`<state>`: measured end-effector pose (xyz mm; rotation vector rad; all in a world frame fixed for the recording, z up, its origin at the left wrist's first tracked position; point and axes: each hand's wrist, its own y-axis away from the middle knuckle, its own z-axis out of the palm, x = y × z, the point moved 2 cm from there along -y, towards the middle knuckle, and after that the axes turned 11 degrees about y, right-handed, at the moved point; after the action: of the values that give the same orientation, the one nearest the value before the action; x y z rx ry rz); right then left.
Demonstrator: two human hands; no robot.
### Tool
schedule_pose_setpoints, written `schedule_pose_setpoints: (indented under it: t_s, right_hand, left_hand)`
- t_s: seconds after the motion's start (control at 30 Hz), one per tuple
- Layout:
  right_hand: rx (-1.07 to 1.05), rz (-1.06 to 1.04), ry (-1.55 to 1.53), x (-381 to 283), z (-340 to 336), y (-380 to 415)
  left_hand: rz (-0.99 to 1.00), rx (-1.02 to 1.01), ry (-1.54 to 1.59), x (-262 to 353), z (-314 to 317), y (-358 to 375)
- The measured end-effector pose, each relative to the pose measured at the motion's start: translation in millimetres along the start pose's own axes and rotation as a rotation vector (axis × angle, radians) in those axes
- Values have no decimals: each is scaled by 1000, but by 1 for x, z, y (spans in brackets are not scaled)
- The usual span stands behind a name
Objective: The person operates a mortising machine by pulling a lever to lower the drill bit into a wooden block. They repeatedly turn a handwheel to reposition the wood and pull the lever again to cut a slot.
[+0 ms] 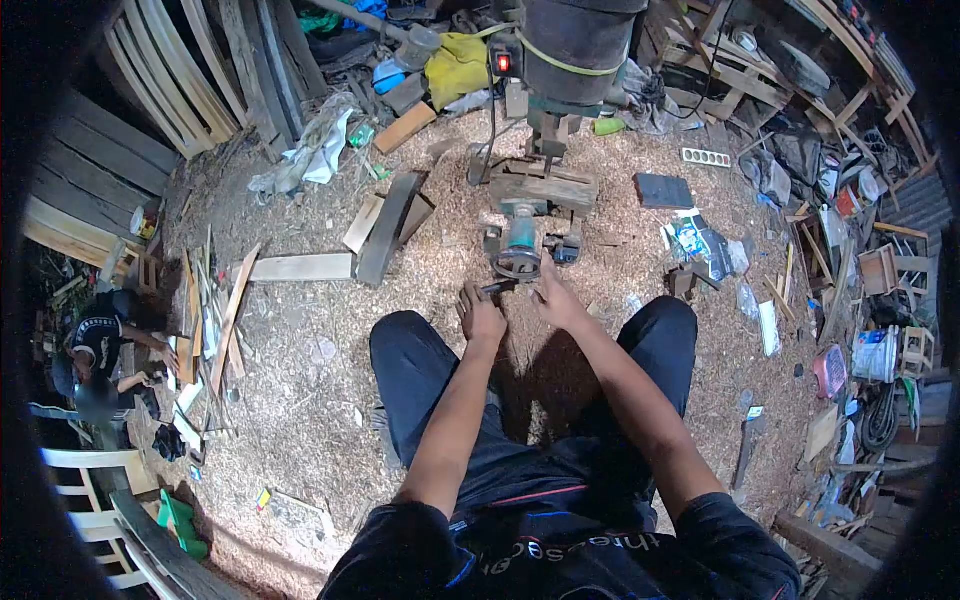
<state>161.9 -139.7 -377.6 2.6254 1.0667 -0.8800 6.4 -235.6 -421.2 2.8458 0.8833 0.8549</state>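
I sit on a sawdust-covered floor with my knees apart. My left hand (481, 316) is closed around a small dark tool or piece (497, 288) held just in front of me. My right hand (556, 297) reaches beside it, fingers touching the same spot below a teal-bodied router (522, 240) that lies on the floor. What exactly the dark piece is stays too small to tell.
A tall dark machine (578, 45) with a red light stands behind the router. Planks (300, 267) and wood strips (225, 320) lie at left, where another person (100, 345) crouches. Clutter, boxes and frames (880, 270) crowd the right. White chairs (85, 490) stand at lower left.
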Motion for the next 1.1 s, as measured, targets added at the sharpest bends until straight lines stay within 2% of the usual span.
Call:
schedule_pose_setpoints:
  t_s: [0.1,0.33,0.5,0.57,0.63,0.67,0.77,0.8,0.87,0.9,0.93,1.03,1.1]
  right_hand:
    - [12,-28,5,-1,-1,0]
    - [-27,-13,-98,2,0,0]
    - [-60,41,-92,-6,-5,-2]
    - [-54,30,-83,-4,-2,-1]
    - [-10,-33,-90,1,2,-5]
    - [-3,-50,-95,1,5,-4]
    - [-35,-29,-125,-2,2,-1]
    - [-41,-36,-121,-3,-1,-2]
    - [-49,-34,-36,-7,-14,-5]
    - [12,-26,-51,-4,-22,-8]
    - [72,-16,-67,-1,-28,-10]
    - [287,61,-60,-6,-65,-18]
    - [360,132,-161,-33,-122,-30]
  left_hand:
    - [-71,-181,-114,-7,19,5]
    - [-101,-286,-35,-3,11,1]
    - [-59,-268,-34,-9,7,7]
    - [-104,-359,24,-28,3,-7]
    - [-46,-458,59,-65,23,-28]
    - [40,-494,-83,-70,24,-29]
    - [34,-315,-42,-49,7,-22]
    - [259,-137,-122,-88,68,-48]
    - [248,38,117,-43,8,-37]
    - [244,122,242,-12,-30,-28]
    - [311,215,360,7,-60,-26]
    - [503,512,457,50,-118,-29]
    - [630,578,505,98,-169,-29]
